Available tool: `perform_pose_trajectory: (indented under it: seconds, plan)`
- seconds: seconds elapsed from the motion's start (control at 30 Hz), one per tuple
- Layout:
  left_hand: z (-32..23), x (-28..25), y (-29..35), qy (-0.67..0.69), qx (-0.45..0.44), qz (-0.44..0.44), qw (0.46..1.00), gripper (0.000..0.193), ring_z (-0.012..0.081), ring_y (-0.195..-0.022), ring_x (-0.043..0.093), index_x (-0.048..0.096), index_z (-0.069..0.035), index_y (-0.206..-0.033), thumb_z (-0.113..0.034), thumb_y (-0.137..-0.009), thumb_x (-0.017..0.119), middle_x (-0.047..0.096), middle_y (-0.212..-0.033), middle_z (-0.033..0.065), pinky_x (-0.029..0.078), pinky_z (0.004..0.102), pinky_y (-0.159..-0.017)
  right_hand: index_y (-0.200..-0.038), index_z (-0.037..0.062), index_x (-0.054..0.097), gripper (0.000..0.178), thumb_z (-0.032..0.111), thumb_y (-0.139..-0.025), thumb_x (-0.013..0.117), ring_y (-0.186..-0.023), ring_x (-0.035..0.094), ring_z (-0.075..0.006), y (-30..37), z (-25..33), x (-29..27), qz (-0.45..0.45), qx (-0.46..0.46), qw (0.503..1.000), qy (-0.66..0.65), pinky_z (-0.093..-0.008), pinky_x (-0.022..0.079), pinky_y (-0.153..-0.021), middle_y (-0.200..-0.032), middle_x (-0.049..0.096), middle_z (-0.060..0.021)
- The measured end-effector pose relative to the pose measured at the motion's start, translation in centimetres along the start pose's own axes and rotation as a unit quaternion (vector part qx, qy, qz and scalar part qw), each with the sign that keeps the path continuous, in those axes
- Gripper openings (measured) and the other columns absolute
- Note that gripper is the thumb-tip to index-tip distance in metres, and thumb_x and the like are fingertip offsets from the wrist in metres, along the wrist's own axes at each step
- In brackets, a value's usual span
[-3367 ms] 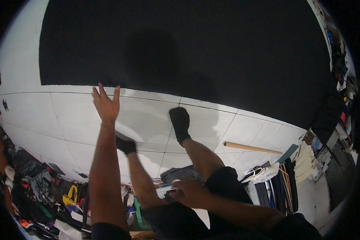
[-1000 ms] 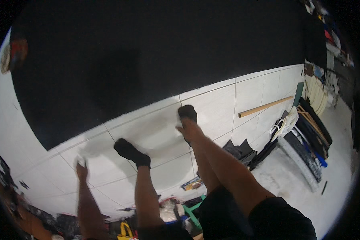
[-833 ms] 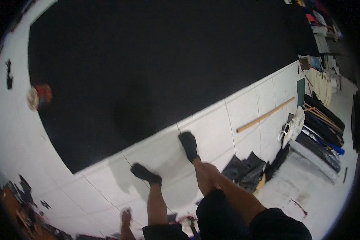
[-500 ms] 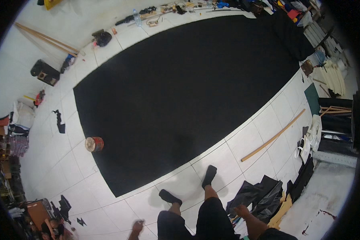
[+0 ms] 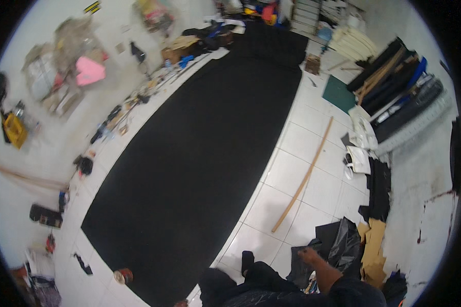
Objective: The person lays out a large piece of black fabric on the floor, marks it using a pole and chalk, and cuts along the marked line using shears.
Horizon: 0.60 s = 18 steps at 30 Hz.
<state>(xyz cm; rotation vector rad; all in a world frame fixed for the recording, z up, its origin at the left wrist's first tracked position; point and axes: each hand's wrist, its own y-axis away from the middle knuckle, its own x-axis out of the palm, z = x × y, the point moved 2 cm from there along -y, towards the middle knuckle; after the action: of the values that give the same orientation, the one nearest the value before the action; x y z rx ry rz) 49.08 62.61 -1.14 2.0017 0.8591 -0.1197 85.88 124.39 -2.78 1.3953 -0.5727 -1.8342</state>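
Left hand, head view: left hand (image 5: 181, 303) cut off at the bottom edge, just a sliver by the black cloth (image 5: 189, 153); grip can't be told, contact neither.
Right hand: right hand (image 5: 306, 254) blurred, in front of the dark scraps (image 5: 338, 240); can't tell if it's spread or pinching, or if it touches them.
Feet: one black sock (image 5: 247, 260) visible; other foot can't be made out.
Cloth: laid lengthwise on the floor, far end rumpled, near end partly cut off by the frame.
Can: red can (image 5: 123, 276) at the cloth's near left edge; label unreadable.
Floor: white tiles (image 5: 287, 169); wooden stick (image 5: 305, 179) right of the cloth, green sheet (image 5: 339, 94) farther up.
Walls: pale; blurred bags (image 5: 69, 66) hang left, rolls (image 5: 394, 97) lean right.
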Motion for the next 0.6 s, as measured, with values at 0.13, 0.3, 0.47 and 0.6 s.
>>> perform_pose_trajectory:
  seconds: [0.13,0.3,0.47,0.6]
  plan:
    - [-12.0,5.8,-0.2,0.059,-0.006,0.050,0.997,0.030,0.0144,-0.067,0.059,0.068,-0.004,-0.104,-0.027,-0.098,0.050,0.066,-0.083,0.0093,0.048,0.0334,-0.057,-0.110,0.0042,0.066,0.050,0.047,-0.085,0.064,-0.101,0.064,-0.0346,-5.7,1.6,-10.1,-0.101,0.026,0.992,-0.065,-0.0415,0.050,-0.090,-0.103,0.068,-0.0202]
    - [-22.7,6.8,-10.1,-0.091,-0.024,0.092,0.991,0.028,0.0228,-0.068,0.059,0.067,-0.005,-0.102,-0.028,-0.096,0.052,0.066,-0.083,0.0097,0.048,0.0395,-0.061,-0.112,0.0034,0.065,0.049,0.045,-0.087,0.064,-0.101,0.064,-0.0338,-10.1,7.7,-20.1,-0.153,-0.018,0.984,-0.092,-0.0407,0.050,-0.090,-0.106,0.067,-0.0207]
    - [-31.8,4.4,-22.9,-0.322,0.047,0.102,0.940,0.027,0.0312,-0.070,0.060,0.067,-0.006,-0.100,-0.030,-0.093,0.054,0.067,-0.084,0.0102,0.048,0.0455,-0.065,-0.109,0.0002,0.064,0.047,0.043,-0.088,0.064,-0.090,0.063,-0.0299,-12.1,2.9,-21.7,-0.134,0.051,0.968,-0.204,-0.0390,0.050,-0.079,-0.098,0.066,-0.0191]
    - [-48.1,6.0,-35.3,-0.271,0.231,0.003,0.934,0.029,0.0202,-0.069,0.057,0.065,-0.001,-0.102,-0.028,-0.092,0.059,0.064,-0.083,0.0068,0.046,0.0358,-0.063,-0.095,0.0015,0.066,0.030,0.032,-0.092,0.061,-0.051,0.053,-0.0173,-13.2,-6.2,-20.3,-0.173,0.111,0.966,-0.159,-0.0340,0.043,-0.046,-0.066,0.057,-0.0073]
